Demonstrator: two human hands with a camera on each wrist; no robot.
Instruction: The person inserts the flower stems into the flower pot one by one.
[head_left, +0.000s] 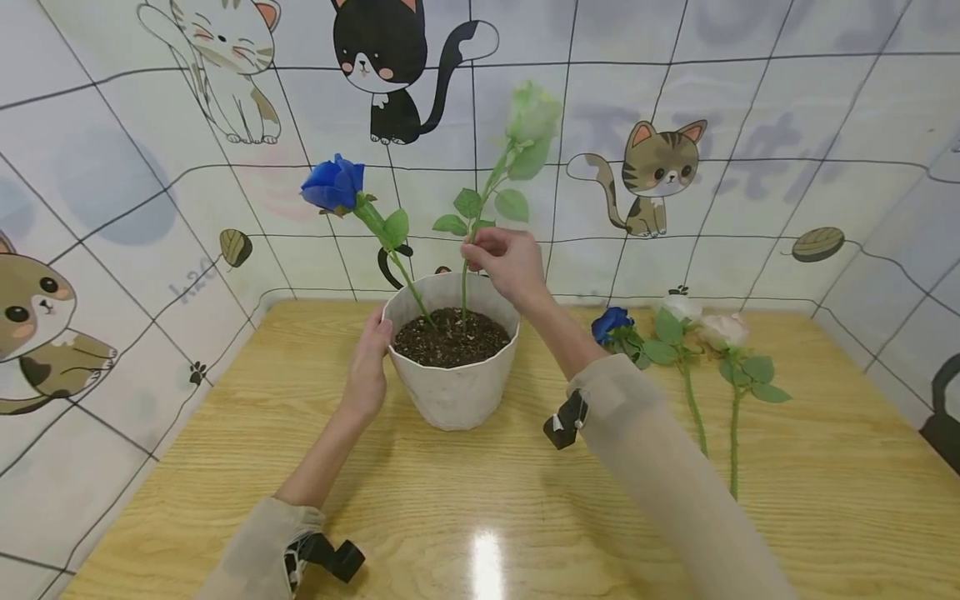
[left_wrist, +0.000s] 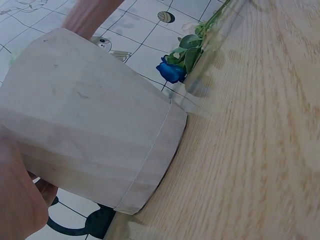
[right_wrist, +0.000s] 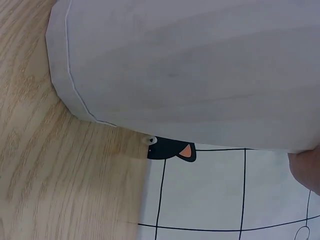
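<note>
A white flower pot [head_left: 450, 396] with dark soil [head_left: 453, 342] stands on the table. My left hand [head_left: 367, 367] holds its left side near the rim, fingers curving round the wall in the left wrist view. With thumb and fingertips, my right hand [head_left: 510, 260] pinches the stem of a pale green-white rose [head_left: 532, 121] above the pot. That stem runs down into the soil, and its bloom is blurred. Left of it a blue rose [head_left: 333, 183] leans leftward, its stem also in the soil. The pot wall [right_wrist: 190, 75] fills much of the right wrist view.
To the right on the wooden table [head_left: 420, 517] lie another blue rose [head_left: 611, 323], a white rose [head_left: 681, 308] and a pale pink rose [head_left: 723, 331]. A cat-patterned backdrop [head_left: 615, 100] rises behind the table. A black object [head_left: 945, 417] shows at the right edge.
</note>
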